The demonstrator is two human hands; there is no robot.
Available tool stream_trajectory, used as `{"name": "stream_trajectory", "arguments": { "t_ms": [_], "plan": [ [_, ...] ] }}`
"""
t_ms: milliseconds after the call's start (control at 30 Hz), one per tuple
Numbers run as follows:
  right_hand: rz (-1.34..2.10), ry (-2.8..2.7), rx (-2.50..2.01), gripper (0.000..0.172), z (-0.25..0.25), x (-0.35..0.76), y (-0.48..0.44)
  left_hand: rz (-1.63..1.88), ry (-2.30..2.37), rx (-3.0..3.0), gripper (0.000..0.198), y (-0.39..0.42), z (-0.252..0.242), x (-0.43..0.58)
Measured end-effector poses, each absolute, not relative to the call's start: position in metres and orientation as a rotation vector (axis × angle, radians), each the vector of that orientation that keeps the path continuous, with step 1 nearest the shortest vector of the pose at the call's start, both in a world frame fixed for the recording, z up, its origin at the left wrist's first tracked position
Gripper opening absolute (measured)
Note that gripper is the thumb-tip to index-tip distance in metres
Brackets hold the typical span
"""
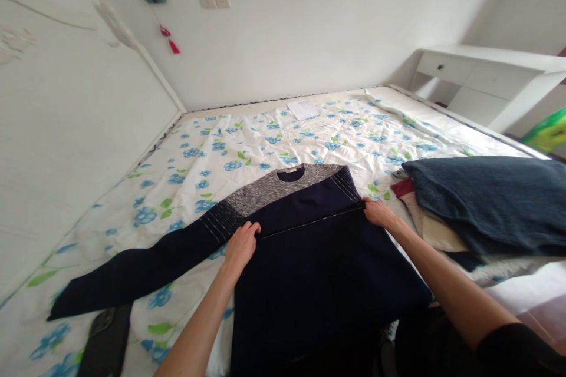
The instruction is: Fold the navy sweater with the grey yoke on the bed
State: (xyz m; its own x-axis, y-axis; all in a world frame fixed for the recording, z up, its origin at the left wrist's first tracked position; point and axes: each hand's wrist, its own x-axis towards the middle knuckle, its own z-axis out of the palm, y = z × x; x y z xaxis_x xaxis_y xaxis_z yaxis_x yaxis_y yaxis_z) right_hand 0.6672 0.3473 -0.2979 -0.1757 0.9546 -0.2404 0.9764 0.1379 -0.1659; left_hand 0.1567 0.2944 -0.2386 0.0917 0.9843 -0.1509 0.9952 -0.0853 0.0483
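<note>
Left hand (242, 242): fingers look pinched on the sweater's underarm edge, toward 7 o'clock.
Right hand (377, 212): clamped on the opposite edge, toward 4 o'clock.
Crew-neck sweater (318, 277): spread from centre to 6 o'clock, neckline up, one sleeve (145, 271) reaching 8 o'clock.
Handling: best to pull both edges evenly, keeping the chest line straight.
Smartphone (106, 341): partly under that sleeve, between 7 and 8 o'clock.
Folded clothes (490, 200): 3 o'clock, on the floral bedsheet (186, 153).

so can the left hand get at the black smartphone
Probably yes: the black smartphone looks mostly uncovered on the floral bedsheet, but the left hand must first leave the sweater.
</note>
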Motion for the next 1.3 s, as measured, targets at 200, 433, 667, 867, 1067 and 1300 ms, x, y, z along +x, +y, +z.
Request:
{"name": "stream_trajectory", "arguments": {
  "t_ms": [200, 433, 667, 867, 1067, 1300],
  "plan": [
    [-0.400, 2.302, 1.904, 0.043, -0.294, 0.673, 0.350, -0.181, 2.118, 2.144, 0.026, 0.300, -0.220, 0.159],
    [-0.412, 2.517, 1.781, 0.047, -0.296, 0.664, 0.347, -0.232, 2.077, 2.115, 0.027, 0.303, -0.232, 0.160],
    [-0.409, 2.437, 1.901, 0.045, -0.289, 0.661, 0.347, -0.133, 2.109, 2.110, 0.024, 0.305, -0.232, 0.151],
    [-0.486, 2.373, 1.893, 0.041, -0.291, 0.661, 0.348, -0.255, 2.071, 2.075, 0.023, 0.302, -0.231, 0.153],
    [-0.546, 2.345, 1.947, 0.039, -0.295, 0.663, 0.352, -0.272, 2.039, 2.151, 0.022, 0.302, -0.233, 0.152],
    [-0.591, 2.500, 2.256, 0.032, -0.318, 0.663, 0.353, 0.122, 1.887, 2.343, 0.037, 0.309, -0.256, 0.154]
  ]
}}
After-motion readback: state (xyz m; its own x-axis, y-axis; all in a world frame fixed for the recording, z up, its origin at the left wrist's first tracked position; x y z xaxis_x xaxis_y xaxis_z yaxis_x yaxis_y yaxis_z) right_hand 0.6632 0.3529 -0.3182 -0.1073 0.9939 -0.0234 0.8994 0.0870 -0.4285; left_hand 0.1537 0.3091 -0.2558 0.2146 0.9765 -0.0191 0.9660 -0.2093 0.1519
